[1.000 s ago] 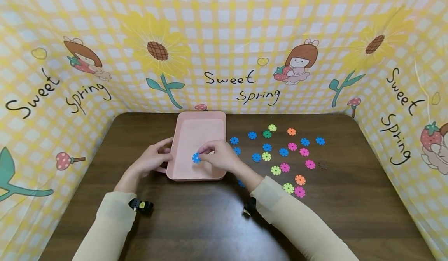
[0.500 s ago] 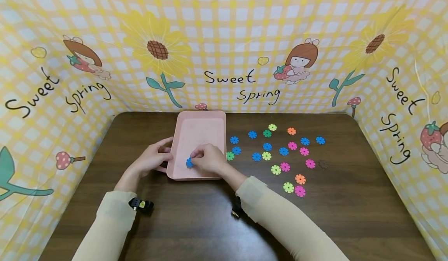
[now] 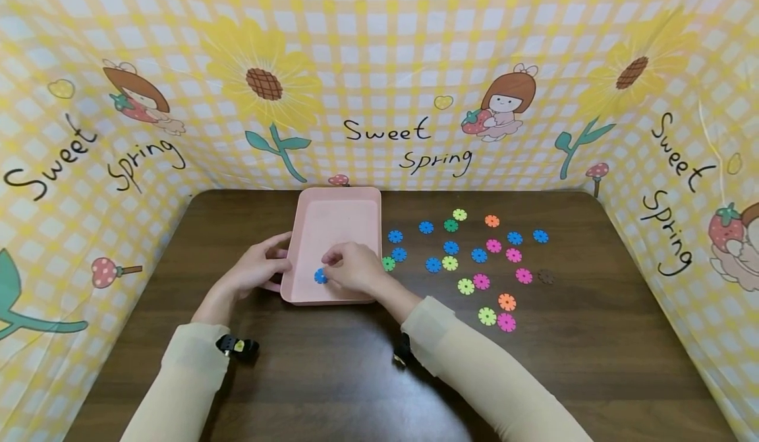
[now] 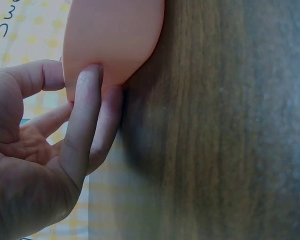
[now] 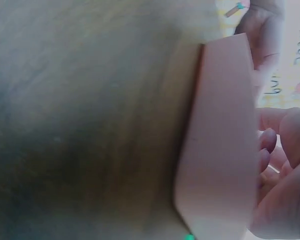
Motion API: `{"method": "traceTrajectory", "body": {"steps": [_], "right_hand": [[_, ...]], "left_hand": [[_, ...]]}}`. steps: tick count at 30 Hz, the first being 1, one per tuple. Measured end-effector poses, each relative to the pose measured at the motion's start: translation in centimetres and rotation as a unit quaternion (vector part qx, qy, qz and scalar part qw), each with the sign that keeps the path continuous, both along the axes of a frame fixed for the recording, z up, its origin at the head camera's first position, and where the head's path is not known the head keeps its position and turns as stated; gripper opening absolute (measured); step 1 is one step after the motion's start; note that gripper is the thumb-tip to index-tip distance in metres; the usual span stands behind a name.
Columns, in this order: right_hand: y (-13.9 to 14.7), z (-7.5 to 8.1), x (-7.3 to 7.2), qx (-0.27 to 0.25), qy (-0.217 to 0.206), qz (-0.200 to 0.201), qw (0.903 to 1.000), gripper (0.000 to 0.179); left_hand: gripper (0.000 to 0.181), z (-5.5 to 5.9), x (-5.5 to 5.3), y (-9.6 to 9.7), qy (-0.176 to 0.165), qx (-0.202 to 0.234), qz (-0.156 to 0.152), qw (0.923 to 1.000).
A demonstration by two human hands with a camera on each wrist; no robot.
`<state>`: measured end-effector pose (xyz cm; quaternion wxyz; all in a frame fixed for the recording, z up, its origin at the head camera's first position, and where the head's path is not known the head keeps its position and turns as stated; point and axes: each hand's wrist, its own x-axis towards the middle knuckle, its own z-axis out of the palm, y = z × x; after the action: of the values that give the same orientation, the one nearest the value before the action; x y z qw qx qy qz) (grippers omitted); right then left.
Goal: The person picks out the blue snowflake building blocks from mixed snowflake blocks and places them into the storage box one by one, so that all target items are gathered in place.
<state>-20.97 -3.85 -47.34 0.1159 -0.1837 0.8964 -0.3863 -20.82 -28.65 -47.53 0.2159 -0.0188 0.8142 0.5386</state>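
The tray (image 3: 340, 221) looks smooth plastic, the table (image 3: 320, 369) glossy wood.

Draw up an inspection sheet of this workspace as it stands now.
Surface: brown wood-grain table.
Job's things: pink tray with one blue disc visible inside; loose discs in several colours to the right of it.
Clutter: nothing seen.
Left hand: fingers touch the tray's outer wall.
Right hand: fingers over the tray, at the blue disc; grip unclear.
Cables: nothing seen; black device at each wrist.
Surroundings: yellow-checked cloth behind and on both sides.
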Motion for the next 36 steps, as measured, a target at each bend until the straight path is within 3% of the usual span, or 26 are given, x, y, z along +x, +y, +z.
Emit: {"method": "traceTrajectory", "body": {"steps": [11,16,24,36], "right_hand": [[3.0,3.5,1.6,-0.015,0.035,0.063,0.9973,0.025],[4.9,4.3,2.5,-0.02,0.031,0.067,0.997,0.024],[8.3,4.1,3.3,0.002,0.033,0.057,0.9979,0.022],[12.0,2.0,3.6,0.044,0.033,0.076,0.9956,0.026]], "left_hand": [[0.078,0.3,0.0,-0.4,-0.006,0.004,-0.016,0.9998],[0.08,0.3,-0.1,-0.5,-0.013,0.011,-0.027,0.9995],[0.081,0.3,-0.1,-0.4,-0.014,0.017,-0.025,0.9994],[0.083,0.2,0.0,-0.5,-0.015,0.018,-0.022,0.9995]]}}
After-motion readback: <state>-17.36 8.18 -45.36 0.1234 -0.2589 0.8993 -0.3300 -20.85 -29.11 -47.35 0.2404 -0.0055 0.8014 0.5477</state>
